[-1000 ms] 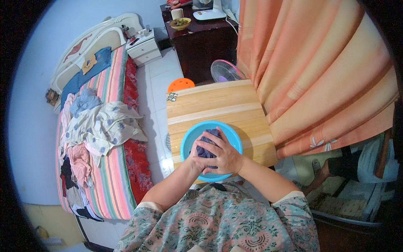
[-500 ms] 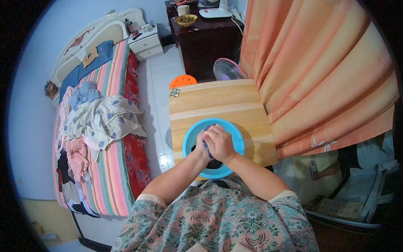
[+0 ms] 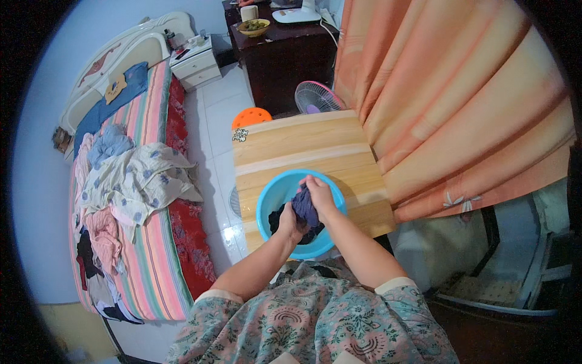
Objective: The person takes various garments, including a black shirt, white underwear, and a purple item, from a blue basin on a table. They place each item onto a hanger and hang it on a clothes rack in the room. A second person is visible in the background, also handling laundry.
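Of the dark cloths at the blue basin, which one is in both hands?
The crumpled purple fabric cloth, gripped between the left hand and right hand; the black fabric cloth instead lies lower, inside the round light-blue plastic basin.

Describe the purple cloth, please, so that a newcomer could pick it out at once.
On the wooden table stands a round blue basin. There, the left hand and right hand hold the purple cloth. Its purple colour sets it apart from the black cloth lying in the basin.
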Tool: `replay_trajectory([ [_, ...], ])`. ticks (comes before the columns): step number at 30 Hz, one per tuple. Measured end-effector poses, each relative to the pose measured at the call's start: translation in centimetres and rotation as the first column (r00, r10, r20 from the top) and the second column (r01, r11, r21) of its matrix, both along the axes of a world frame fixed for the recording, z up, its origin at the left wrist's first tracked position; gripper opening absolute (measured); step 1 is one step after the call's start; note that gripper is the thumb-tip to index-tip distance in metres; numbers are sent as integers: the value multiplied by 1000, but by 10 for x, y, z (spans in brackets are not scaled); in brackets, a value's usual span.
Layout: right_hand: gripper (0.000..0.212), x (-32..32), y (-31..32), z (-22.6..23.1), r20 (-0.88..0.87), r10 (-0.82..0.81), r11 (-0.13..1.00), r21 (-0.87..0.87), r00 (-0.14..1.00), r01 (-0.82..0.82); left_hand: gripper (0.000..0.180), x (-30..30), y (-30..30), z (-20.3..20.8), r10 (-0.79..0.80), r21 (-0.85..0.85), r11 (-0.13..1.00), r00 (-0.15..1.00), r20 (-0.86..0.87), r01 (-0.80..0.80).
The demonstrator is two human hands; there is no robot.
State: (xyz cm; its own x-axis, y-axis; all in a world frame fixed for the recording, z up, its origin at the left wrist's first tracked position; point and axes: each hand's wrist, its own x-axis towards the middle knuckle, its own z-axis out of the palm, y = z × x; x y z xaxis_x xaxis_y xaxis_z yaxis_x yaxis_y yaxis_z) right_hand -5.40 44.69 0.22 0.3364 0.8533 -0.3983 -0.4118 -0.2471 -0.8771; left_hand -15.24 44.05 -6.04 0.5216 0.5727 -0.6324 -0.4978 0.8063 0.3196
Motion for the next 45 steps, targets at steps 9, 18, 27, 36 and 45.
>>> replay_trajectory([
  [9, 48, 11, -45, 30, 767, -89, 871, 369, 635, -325, 64, 2, 6, 81, -9, 37, 999, 917, 400, -6],
  [18, 45, 23, -57, 85, 959, -208, 604, 282, 195, -745, 48, 26, 5, 38, 74, -56, 997, 790, 608, -51],
  [27, 20, 15, -33, 27, 555, 239, 925, 119, 797, -360, 40, 24, -13, 26, 48, -55, 998, 993, 107, -43],
  [36, 40, 47, -63, -5, 618, 266, 919, 68, 740, -388, 32, -13, 6, 47, -102, 73, 990, 965, -240, 123],
  [45, 13, 60, -84, 40, 620, -96, 980, 198, 779, -36, 25, -7, 20, 69, -10, 361, 916, 910, -414, 174],
])
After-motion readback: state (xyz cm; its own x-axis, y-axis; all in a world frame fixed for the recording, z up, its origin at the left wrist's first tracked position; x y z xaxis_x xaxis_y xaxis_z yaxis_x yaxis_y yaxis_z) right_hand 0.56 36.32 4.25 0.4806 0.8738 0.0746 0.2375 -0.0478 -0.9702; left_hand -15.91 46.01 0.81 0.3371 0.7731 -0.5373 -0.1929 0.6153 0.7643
